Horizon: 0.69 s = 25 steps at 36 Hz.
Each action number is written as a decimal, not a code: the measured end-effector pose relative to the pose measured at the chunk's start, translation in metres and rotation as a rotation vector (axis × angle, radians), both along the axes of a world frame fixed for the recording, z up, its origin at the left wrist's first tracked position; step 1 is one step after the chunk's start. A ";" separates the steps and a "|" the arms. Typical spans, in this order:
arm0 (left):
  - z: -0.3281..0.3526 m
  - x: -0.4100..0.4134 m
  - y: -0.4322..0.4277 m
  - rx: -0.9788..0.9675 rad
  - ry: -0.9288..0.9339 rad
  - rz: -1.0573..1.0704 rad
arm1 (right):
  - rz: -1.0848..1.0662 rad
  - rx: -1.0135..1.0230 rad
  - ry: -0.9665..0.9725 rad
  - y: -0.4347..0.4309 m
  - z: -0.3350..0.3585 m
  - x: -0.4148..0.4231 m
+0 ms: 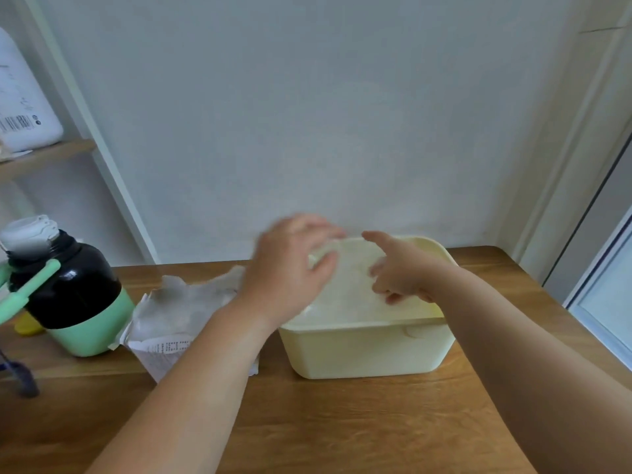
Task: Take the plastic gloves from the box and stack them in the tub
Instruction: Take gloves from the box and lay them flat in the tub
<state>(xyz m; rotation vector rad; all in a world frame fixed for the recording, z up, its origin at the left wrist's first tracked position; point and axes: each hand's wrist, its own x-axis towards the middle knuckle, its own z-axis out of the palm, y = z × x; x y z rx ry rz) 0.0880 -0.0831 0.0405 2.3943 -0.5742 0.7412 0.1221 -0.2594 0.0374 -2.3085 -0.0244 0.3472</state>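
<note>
One flask [68, 289] beside box [178, 313], left of tub [369, 350].

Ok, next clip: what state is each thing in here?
Tub: open-topped, stacked gloves nearly to the rim.
Box: open, loose gloves spilling out the top.
Left hand: holds a glove above the tub.
Right hand: over the tub, index finger straight; grip unclear.
Flask: upright, cap on.

The left hand [290, 271], blurred, is hanging over the left rim of the tub [369, 350]. The right hand [400, 271] is spreading its fingers above the gloves [349, 295] inside. The box [171, 313] is lying just beside the tub on the table [342, 422].
</note>
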 end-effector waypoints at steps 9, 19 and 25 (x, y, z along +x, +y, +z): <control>-0.019 0.030 -0.019 0.700 0.856 -0.013 | 0.064 -0.331 0.014 -0.015 -0.004 -0.001; -0.028 0.031 -0.022 0.617 0.449 0.216 | -0.041 -0.533 -0.031 -0.016 -0.013 -0.001; -0.015 0.024 -0.024 0.361 0.501 -0.185 | 0.177 -0.720 -0.467 -0.008 0.006 -0.005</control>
